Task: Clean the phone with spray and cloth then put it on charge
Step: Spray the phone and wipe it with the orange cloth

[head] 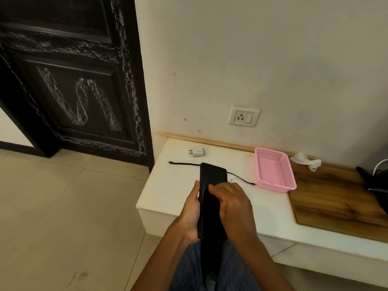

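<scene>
Both hands hold a black phone (213, 198) above the front edge of a white table (168, 190).

No writing is readable; the white charger adapter (197, 151) bears only a blurred mark. The left hand (190, 208) cradles the glossy slab, its fingers clenched round the left edge. The right hand (233, 204) lies over the dark screen, fingers curled against it. A thin black cable (184, 163) runs behind the phone, near a perforated pink plastic basket (291, 175), a crumpled white cloth (304, 160) and a wall socket (243, 117).
</scene>
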{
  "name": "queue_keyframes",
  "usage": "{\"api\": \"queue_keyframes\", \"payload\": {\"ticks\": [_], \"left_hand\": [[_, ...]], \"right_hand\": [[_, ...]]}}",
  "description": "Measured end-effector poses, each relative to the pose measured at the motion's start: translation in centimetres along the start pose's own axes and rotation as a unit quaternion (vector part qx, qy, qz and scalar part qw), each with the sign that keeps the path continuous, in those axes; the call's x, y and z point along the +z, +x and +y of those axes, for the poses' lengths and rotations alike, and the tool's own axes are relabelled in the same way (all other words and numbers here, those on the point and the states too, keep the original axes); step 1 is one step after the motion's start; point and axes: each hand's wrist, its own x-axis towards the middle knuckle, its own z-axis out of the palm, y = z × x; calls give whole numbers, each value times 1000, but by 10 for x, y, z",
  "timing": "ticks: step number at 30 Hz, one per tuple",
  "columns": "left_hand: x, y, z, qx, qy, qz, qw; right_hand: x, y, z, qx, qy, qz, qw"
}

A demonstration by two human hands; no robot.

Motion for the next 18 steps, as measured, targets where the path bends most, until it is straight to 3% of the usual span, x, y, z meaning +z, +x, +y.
{"api": "queue_keyframes", "payload": {"ticks": [9, 18], "left_hand": [[-3, -7, 5, 15, 22, 0, 1000], [5, -11, 7, 6, 15, -28, 999]], "right_hand": [[8, -24, -5, -74, 15, 14, 997], [9, -10, -10, -39, 30, 70, 996]]}}
